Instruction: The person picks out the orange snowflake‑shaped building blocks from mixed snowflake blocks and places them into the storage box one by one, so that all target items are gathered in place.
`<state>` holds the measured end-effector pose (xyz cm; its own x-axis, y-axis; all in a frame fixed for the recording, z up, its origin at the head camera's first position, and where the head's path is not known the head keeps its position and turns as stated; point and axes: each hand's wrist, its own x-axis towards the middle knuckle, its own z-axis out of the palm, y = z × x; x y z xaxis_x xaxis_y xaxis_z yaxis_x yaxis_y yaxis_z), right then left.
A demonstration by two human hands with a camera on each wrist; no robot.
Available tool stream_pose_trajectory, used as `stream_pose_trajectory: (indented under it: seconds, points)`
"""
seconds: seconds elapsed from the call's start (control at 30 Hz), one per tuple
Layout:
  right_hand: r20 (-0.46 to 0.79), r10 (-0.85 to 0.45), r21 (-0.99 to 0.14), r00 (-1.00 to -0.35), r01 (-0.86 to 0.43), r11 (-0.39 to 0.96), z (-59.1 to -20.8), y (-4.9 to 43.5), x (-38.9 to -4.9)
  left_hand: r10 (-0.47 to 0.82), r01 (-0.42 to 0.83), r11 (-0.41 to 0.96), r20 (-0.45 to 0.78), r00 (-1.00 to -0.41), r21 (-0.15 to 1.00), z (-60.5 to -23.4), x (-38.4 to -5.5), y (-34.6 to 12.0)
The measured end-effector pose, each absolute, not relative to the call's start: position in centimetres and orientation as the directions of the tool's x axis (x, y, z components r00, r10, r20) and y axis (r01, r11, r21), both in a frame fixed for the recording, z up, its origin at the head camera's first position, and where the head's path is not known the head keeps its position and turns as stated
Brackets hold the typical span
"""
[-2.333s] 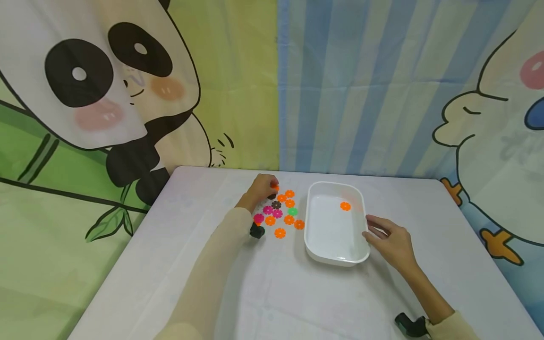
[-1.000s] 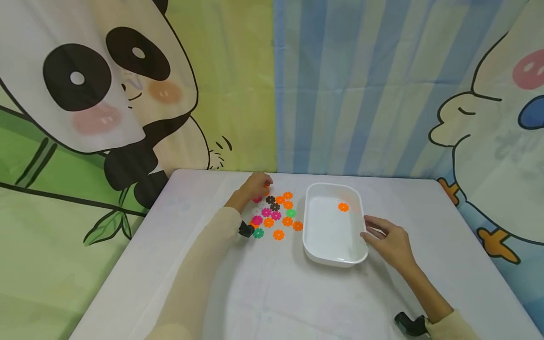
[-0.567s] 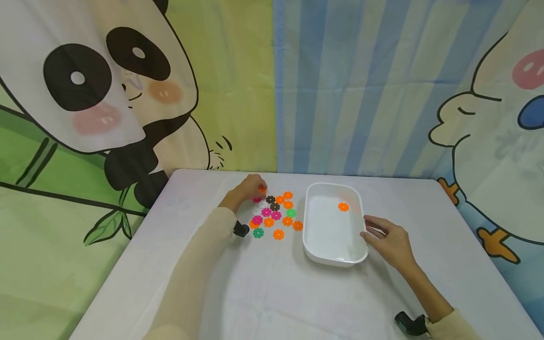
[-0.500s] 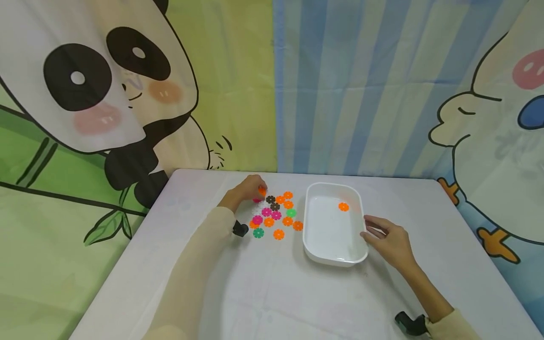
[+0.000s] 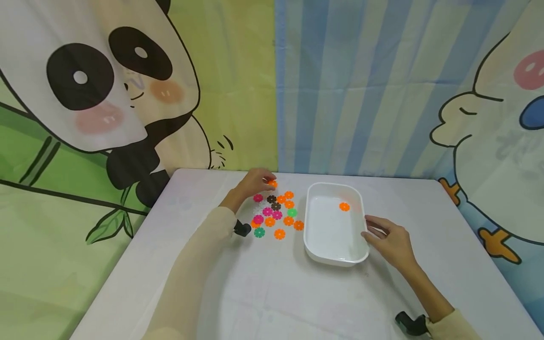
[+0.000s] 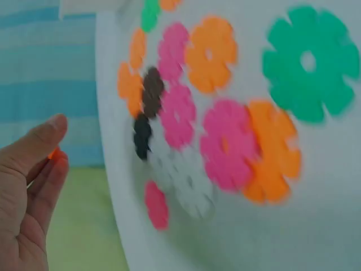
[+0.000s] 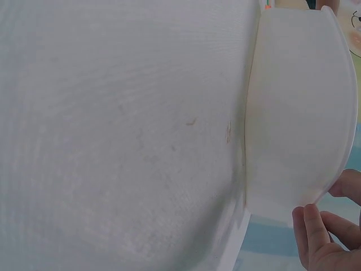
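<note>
My left hand point(image 5: 255, 182) pinches an orange slotted, flower-shaped plastic disc point(image 5: 273, 183) between thumb and fingers, above the far end of a loose group of such discs. In the left wrist view only a sliver of the orange disc point(image 6: 54, 152) shows between the fingertips. A white rectangular tray point(image 5: 333, 238) stands to the right of the group, with one orange disc point(image 5: 344, 207) inside. My right hand point(image 5: 392, 243) holds the tray's right rim. The right wrist view shows its thumb at the rim and its fingers point(image 7: 315, 228) against the outer wall.
Scattered discs include a dark green one point(image 5: 259, 232), a light green one point(image 5: 292, 212), pink point(image 5: 267, 211), brown point(image 5: 271, 199) and several orange ones. Clear or white discs point(image 6: 192, 183) lie among them. A curtain with cartoon animals hangs behind the white table point(image 5: 272, 293).
My left hand has moved right and slightly away with the orange disc, uncovering a pink disc on the table. The right hand and tray have stayed in place.
</note>
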<state>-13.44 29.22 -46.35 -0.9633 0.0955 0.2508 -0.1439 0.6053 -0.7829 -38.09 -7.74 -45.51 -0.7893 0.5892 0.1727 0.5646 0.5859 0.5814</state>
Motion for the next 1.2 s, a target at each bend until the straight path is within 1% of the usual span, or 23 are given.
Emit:
stream_pose_trajectory:
  seconds: [0.2,0.37,0.47,0.63,0.83,1.07,1.2]
  points:
    - [0.254,0.102,-0.775,-0.962,-0.139,0.616,-46.3,29.4,-13.5,0.587,0.613,0.418,0.315,-0.746,0.671,-43.9,-36.8,-4.3]
    - [0.247,0.106,-0.775,-0.963,-0.13,0.618,-46.4,29.4,-13.5,0.599,0.61,0.326,0.341,-0.725,0.723,-43.9,-35.7,-0.9]
    - [0.242,0.109,-0.775,-0.964,-0.125,0.619,-46.4,29.4,-13.4,0.627,0.625,0.292,0.348,-0.697,0.724,-44.0,-35.0,1.1]
    - [0.231,0.115,-0.782,-0.966,-0.114,0.613,-46.4,29.4,-13.4,0.687,0.647,0.264,0.331,-0.646,0.716,-44.4,-33.9,4.0]
    - [0.211,0.127,-0.785,-0.969,-0.09,0.613,-46.4,29.2,-13.5,0.757,0.681,0.284,0.278,-0.591,0.675,-45.1,-33.2,6.8]
    - [0.21,0.133,-0.784,-0.969,-0.086,0.615,-46.5,29.3,-13.6,0.812,0.695,0.316,0.194,-0.55,0.646,-45.3,-32.5,9.1]
    - [0.199,0.131,-0.791,-0.971,-0.081,0.606,-46.5,29.4,-13.6,0.855,0.74,0.312,0.164,-0.492,0.596,-45.7,-32.2,10.3]
